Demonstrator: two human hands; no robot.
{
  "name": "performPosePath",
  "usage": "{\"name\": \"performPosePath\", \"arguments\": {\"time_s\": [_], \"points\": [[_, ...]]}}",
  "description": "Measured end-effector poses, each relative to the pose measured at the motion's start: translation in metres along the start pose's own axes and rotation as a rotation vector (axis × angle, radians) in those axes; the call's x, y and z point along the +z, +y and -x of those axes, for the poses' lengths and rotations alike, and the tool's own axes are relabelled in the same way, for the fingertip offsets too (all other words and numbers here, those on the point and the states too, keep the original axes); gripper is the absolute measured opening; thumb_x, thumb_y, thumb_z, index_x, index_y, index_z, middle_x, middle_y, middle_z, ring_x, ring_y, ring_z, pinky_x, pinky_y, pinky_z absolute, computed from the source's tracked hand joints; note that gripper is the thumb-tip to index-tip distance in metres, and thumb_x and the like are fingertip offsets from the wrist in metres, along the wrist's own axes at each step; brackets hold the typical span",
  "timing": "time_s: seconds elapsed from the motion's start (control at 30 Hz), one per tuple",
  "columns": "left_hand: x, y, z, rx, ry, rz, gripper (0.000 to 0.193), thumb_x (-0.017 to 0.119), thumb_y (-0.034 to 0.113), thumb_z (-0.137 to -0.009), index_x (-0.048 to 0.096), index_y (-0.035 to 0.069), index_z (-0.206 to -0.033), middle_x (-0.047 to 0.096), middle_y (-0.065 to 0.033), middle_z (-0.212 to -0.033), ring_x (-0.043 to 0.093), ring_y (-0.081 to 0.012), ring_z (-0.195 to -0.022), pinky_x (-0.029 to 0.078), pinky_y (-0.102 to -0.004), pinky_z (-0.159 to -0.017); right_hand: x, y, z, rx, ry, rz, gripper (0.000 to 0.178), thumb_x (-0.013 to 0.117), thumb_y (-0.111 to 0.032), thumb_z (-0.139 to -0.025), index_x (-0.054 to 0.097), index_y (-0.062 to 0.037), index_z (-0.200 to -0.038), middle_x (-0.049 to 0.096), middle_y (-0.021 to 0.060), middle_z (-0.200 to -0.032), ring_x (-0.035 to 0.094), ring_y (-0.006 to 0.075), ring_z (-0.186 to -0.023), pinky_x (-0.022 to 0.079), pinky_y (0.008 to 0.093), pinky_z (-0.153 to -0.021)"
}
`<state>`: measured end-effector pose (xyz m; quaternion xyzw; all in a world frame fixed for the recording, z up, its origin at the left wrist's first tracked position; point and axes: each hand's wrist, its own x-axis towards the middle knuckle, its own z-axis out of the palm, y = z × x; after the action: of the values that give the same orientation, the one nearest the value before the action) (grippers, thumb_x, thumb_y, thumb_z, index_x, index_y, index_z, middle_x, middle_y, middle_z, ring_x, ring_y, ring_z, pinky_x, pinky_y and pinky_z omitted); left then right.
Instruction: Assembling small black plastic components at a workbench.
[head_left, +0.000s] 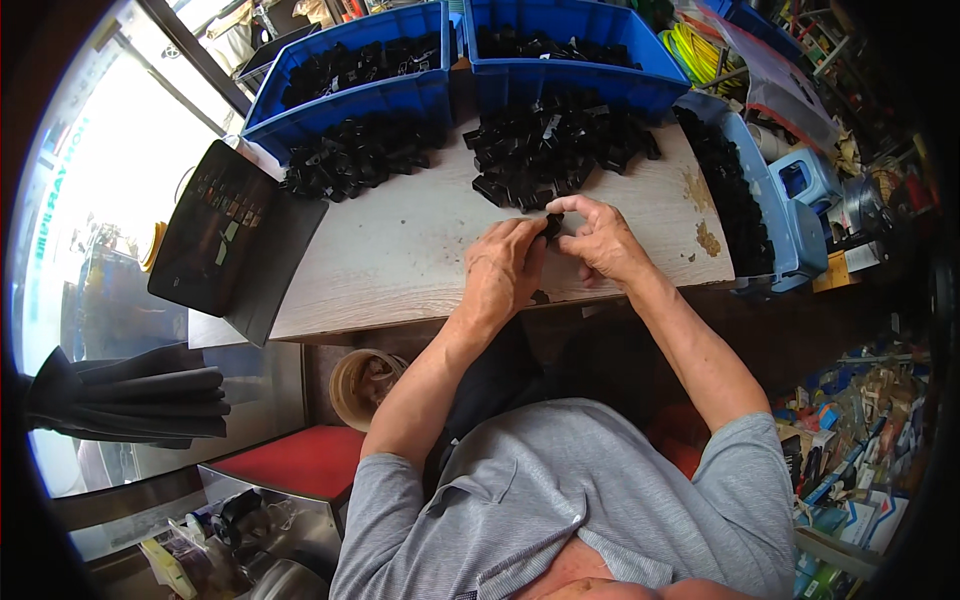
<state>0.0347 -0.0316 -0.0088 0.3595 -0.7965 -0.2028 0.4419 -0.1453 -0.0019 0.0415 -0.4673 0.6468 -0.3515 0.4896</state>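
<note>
Near the table's front edge, both my hands meet around a small black plastic part (551,227), mostly hidden by my fingers. My left hand (500,262) grips it from the left, fingers closed on it. My right hand (604,245) pinches at its right side with thumb and index finger curled round it. Just beyond my hands lies a heap of similar black parts (560,140) on the pale wooden table (400,240). Another pile of black parts (355,155) sits farther left.
Two blue bins (350,108) (575,80) full of black parts stand along the back. A light-blue crate (765,185) is at the right edge. A tablet (215,230) in a dark case leans at the left. Below the table stands a bucket (350,390), beside a red-topped cabinet (300,460).
</note>
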Motion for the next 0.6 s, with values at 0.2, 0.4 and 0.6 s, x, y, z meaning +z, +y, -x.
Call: {"name": "performPosePath", "arguments": {"time_s": [0.2,0.4,0.6], "points": [[0.001,0.002,0.0,0.045,-0.033,-0.088,0.028,0.071,0.004,-0.085,0.072,0.007,-0.113,0.073,-0.0123,-0.103,0.07,-0.0339,-0.093,0.057,-0.0421,-0.081,-0.001,-0.004,-0.004,0.075,-0.042,0.06,0.042,0.069,-0.003,-0.086,0.063,-0.0101,-0.126,0.059,0.0006,-0.063,0.055,0.0102,-0.046,0.049,0.0285,-0.04],[0.004,-0.002,-0.003,0.063,-0.031,-0.093,0.029,0.071,0.003,-0.085,0.072,0.007,-0.114,0.073,-0.0126,-0.105,0.07,-0.034,-0.095,0.056,-0.0423,-0.083,0.0,0.003,-0.003,0.068,0.013,0.019,0.041,0.07,-0.003,-0.086,0.062,-0.0103,-0.126,0.059,0.0009,-0.062,0.055,0.0101,-0.046,0.048,0.0274,-0.039],[-0.001,-0.001,-0.005,0.01,-0.072,-0.067,0.03,0.069,0.001,-0.085,0.072,0.006,-0.114,0.073,-0.0137,-0.107,0.07,-0.0351,-0.097,0.056,-0.0423,-0.084,0.0,-0.001,-0.004,0.022,-0.009,0.026,0.052,0.071,-0.005,-0.086,0.057,-0.0073,-0.137,0.056,-0.0006,-0.062,0.053,0.0096,-0.045,0.045,0.0262,-0.037]]}}
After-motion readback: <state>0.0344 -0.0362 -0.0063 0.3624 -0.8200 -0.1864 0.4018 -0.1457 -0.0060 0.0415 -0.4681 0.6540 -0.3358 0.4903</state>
